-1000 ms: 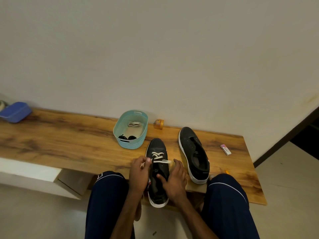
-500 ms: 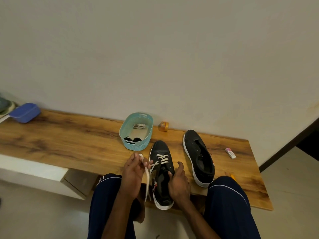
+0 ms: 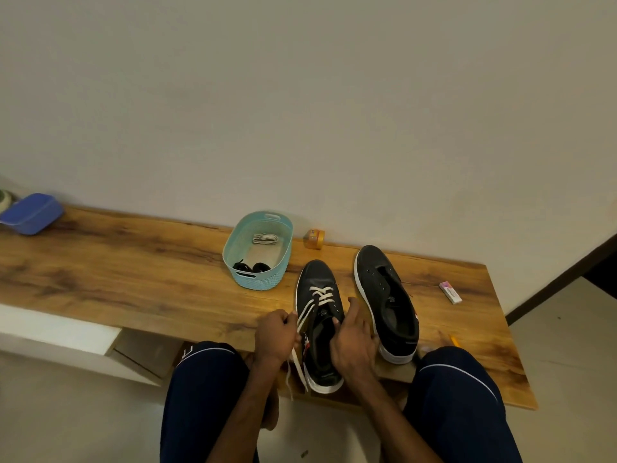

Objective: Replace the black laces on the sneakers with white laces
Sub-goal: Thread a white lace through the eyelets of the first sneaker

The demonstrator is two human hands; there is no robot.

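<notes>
A black sneaker (image 3: pixel 317 279) lies on the wooden bench (image 3: pixel 133 275) between my knees, its toe end crossed by a white lace (image 3: pixel 321 293). My left hand (image 3: pixel 275 335) grips both loose ends of that lace at the shoe's left side; the ends hang down past the bench edge. My right hand (image 3: pixel 352 342) holds the shoe's right rim with fingers curled over the opening. A second black sneaker (image 3: pixel 384 295) without laces lies to the right.
A teal basket (image 3: pixel 258 248) behind the shoes holds a bundled white lace (image 3: pixel 265 238) and black laces (image 3: pixel 252 266). A small orange box (image 3: pixel 314 237) stands by the wall, an eraser-like white block (image 3: pixel 451 291) at the right, a blue container (image 3: pixel 31 212) far left.
My left hand has pulled the lace ends back down toward the shoe's left side. More lace crossings show on the shoe than one second ago. My right hand has shifted up along the rim.
</notes>
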